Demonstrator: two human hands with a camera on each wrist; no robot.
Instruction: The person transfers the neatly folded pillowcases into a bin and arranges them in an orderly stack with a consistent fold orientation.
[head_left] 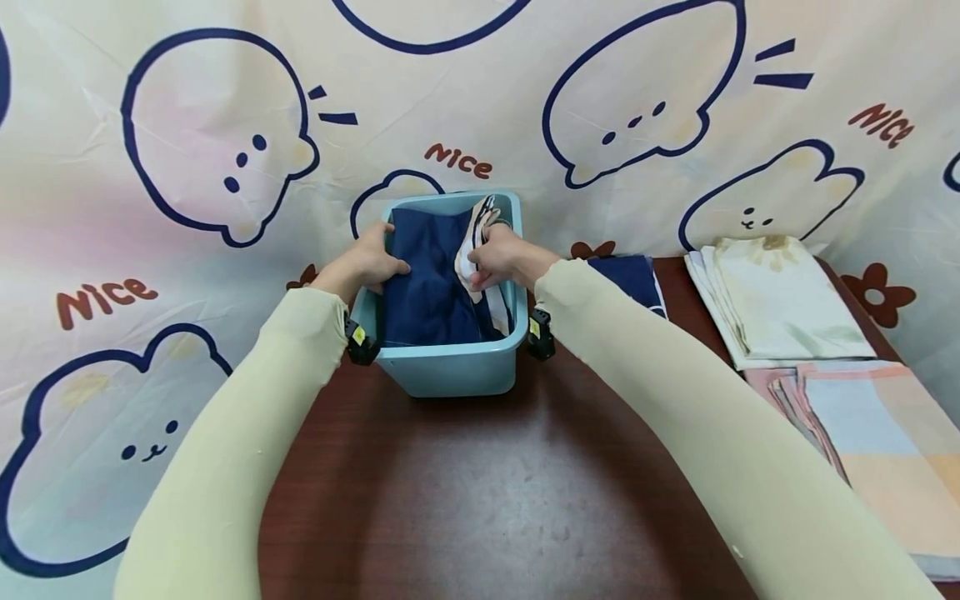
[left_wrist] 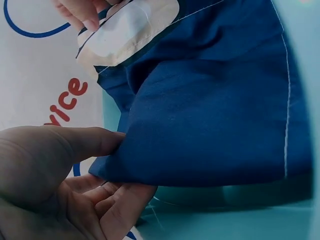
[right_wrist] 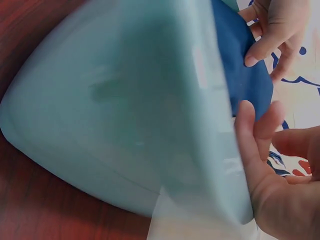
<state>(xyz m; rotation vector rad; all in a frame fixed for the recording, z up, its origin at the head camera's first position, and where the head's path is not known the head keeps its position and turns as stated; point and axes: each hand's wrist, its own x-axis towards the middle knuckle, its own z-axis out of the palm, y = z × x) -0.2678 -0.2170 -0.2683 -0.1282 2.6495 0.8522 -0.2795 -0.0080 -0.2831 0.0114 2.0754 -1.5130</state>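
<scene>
Pale sleeves (head_left: 652, 358) came nearest in the head view; beyond, a blue bin (head_left: 450, 371) stood near the bench's (head_left: 465, 492) far edge, navy cloth (head_left: 431, 283) inside, the right hand (head_left: 504, 252) gripping its pale-patterned side. In the left-wrist view, the left hand (left_wrist: 52, 167) pinched the cloth's corner. In the right-wrist view, right fingers (right_wrist: 247, 132) bent beside the bin's rim.

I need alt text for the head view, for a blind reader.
Left hand pinching navy cloth in a blue bin, right hand touching pale patterned fabric. The bin stands on a dark table; folded fabrics lie to the right.
</scene>
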